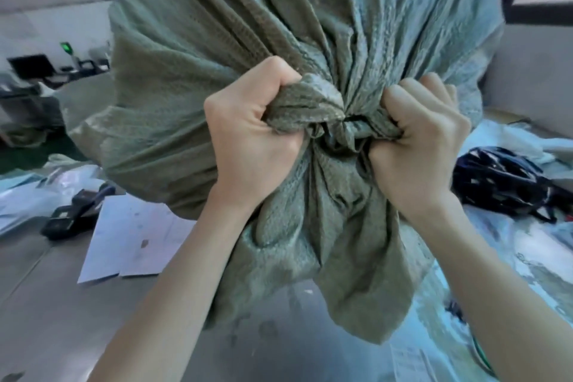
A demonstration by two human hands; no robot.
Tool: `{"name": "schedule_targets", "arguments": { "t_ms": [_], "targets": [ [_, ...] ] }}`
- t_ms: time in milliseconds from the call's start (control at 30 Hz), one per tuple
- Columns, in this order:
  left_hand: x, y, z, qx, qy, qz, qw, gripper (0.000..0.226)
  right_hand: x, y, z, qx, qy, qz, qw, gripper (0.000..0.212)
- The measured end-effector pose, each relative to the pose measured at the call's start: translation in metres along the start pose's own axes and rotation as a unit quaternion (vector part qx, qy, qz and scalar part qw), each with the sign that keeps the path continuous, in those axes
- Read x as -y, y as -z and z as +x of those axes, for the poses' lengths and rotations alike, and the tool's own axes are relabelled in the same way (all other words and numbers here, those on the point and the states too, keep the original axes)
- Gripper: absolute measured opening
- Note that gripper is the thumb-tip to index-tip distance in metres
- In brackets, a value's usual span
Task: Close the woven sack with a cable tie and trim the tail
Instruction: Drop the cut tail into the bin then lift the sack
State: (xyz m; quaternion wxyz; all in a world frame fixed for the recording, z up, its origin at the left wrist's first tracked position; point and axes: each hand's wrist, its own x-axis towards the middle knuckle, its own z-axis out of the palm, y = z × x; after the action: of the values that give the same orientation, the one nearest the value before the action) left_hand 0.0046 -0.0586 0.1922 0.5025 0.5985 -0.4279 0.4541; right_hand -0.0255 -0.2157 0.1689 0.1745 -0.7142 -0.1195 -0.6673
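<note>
A large grey-green woven sack [217, 71] fills the middle of the head view, bulging and lying toward me, with a white handwritten label at its top. Its mouth is bunched into a tight neck [338, 124]. My left hand [251, 139] is fisted on the gathered fabric left of the neck. My right hand [421, 146] is fisted on the fabric right of it. The loose end of the sack [341, 257] hangs down between my forearms. No cable tie or cutter is visible.
A grey table surface [62, 304] lies below. White papers [133, 236] and a black handheld device [77, 211] sit at the left. A dark helmet [499, 183] rests at the right among plastic bags. A desk with a monitor [31, 67] stands far left.
</note>
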Motion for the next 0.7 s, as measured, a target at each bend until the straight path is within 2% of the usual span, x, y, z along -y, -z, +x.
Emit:
{"name": "schedule_targets", "arguments": {
  "t_ms": [200,533,700],
  "targets": [
    [0.036,-0.013,0.04,0.005,0.002,0.018,1.0,0.017,-0.023,-0.039,0.032,-0.007,0.008,-0.009,1.0,0.038],
    [0.123,-0.056,0.087,-0.025,0.049,-0.026,0.998,0.02,-0.093,-0.114,0.072,0.044,0.017,-0.041,0.998,0.031],
    [0.187,-0.077,0.093,-0.018,0.085,-0.046,0.995,0.013,-0.13,-0.16,0.074,0.093,0.002,-0.066,0.993,0.032]
  ]
}}
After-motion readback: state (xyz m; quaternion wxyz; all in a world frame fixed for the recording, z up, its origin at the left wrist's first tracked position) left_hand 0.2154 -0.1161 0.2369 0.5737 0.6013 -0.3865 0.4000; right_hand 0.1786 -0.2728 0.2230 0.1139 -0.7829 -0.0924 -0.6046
